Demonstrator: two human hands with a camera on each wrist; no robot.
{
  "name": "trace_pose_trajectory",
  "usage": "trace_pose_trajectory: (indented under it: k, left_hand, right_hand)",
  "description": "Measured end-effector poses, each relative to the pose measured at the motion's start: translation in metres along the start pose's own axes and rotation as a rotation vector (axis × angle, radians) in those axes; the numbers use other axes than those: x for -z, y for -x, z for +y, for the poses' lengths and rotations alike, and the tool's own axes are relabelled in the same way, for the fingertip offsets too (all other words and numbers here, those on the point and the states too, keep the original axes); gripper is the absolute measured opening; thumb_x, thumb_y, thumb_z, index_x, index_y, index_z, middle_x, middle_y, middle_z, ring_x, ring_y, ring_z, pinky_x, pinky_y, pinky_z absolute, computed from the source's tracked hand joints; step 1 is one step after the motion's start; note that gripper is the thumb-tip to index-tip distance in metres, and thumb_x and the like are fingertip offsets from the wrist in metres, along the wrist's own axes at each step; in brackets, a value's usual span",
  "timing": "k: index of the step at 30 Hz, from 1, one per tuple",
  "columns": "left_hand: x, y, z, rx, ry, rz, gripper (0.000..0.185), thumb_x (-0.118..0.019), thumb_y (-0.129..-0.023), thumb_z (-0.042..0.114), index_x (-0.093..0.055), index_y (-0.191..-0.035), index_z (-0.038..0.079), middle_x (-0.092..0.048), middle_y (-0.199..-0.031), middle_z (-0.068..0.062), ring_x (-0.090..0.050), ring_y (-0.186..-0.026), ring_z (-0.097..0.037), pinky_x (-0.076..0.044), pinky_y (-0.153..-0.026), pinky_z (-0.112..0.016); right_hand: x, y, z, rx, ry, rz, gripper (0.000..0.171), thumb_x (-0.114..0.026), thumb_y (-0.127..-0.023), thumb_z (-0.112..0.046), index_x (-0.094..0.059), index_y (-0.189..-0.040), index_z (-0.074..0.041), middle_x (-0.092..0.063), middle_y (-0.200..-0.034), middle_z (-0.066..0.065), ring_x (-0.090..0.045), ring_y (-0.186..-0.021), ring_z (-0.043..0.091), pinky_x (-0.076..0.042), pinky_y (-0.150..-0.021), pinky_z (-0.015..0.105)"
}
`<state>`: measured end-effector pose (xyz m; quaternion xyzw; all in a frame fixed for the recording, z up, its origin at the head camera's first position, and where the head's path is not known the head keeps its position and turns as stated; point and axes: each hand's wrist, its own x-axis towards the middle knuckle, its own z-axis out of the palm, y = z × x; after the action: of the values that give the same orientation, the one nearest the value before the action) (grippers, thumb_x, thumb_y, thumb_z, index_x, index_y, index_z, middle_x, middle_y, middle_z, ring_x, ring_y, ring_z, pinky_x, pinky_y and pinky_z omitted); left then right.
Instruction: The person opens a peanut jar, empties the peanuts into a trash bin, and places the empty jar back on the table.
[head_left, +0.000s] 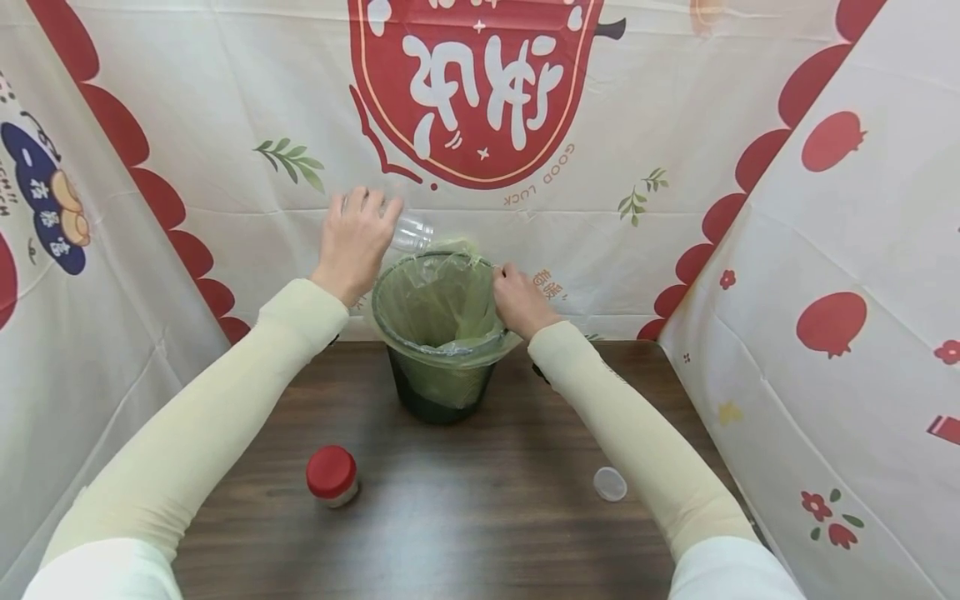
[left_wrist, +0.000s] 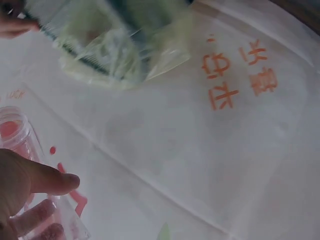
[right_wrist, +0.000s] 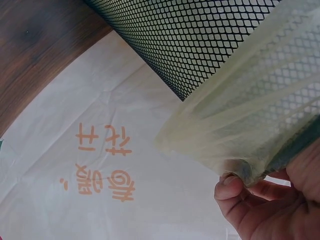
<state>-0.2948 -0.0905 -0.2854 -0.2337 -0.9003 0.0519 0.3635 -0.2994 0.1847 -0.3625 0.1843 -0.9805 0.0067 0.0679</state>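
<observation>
My left hand (head_left: 357, 240) grips a clear plastic jar (head_left: 412, 233) by its body, above the far left rim of a dark green mesh bin (head_left: 427, 404). The jar lies on its side with its mouth toward the right, and in the left wrist view the open jar mouth (left_wrist: 12, 125) shows no lid. A thin yellowish bin bag (head_left: 450, 292) lines the bin and folds over its rim. At the right side of the rim, my right hand (head_left: 519, 300) pinches the bag's edge; the right wrist view shows thumb (right_wrist: 232, 186) and fingers on the gathered plastic.
A small jar with a red lid (head_left: 332, 473) stands on the front left of the brown wooden table (head_left: 450, 525). A round translucent lid (head_left: 610, 484) lies at the front right. Printed cloth (head_left: 225, 192) hangs behind and on both sides.
</observation>
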Motion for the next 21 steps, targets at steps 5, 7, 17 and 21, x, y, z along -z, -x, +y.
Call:
trace_pose_trajectory:
  k: [5,7,17,21]
  left_hand:
    - [-0.0089,0.0061,0.001,-0.039,-0.035,-0.052,0.036,-0.072,-0.095,-0.003,-0.064,-0.129,0.005,-0.069,-0.126,-0.021,-0.06,-0.124,-0.041,-0.054,-0.104,-0.055]
    - [-0.0098,0.0063,0.0007,-0.045,-0.036,-0.068,0.038,-0.074,-0.093,-0.003,-0.063,-0.129,0.006,-0.069,-0.128,-0.021,-0.059,-0.126,-0.041,-0.053,-0.107,-0.056]
    - [-0.0056,0.0075,-0.0011,-0.044,-0.026,-0.079,0.049,-0.08,-0.084,-0.003,-0.061,-0.128,0.005,-0.067,-0.128,-0.021,-0.057,-0.127,-0.042,-0.05,-0.11,-0.058]
    - [-0.0041,0.0064,-0.0022,-0.029,-0.03,-0.052,0.045,-0.077,-0.088,-0.004,-0.062,-0.129,0.003,-0.067,-0.128,-0.021,-0.059,-0.126,-0.043,-0.052,-0.108,-0.056]
  right_hand:
    - [-0.0004,0.0006,0.0011,0.005,0.005,0.002,0.039,-0.05,-0.109,0.0,-0.054,-0.145,0.016,-0.059,-0.136,0.033,-0.071,-0.107,0.044,-0.065,-0.088,0.047]
    - [-0.0005,0.0011,0.0012,0.004,0.003,0.004,0.039,-0.05,-0.109,0.0,-0.053,-0.145,0.017,-0.059,-0.136,0.033,-0.071,-0.108,0.044,-0.065,-0.089,0.047]
    - [0.0016,0.0028,-0.0006,-0.004,-0.011,-0.006,0.042,-0.051,-0.109,0.001,-0.051,-0.148,0.016,-0.058,-0.14,0.033,-0.07,-0.112,0.045,-0.064,-0.093,0.047]
    - [0.0025,0.0027,-0.0007,0.0,-0.012,-0.003,0.041,-0.051,-0.108,0.002,-0.052,-0.147,0.016,-0.058,-0.139,0.033,-0.07,-0.112,0.044,-0.064,-0.094,0.046]
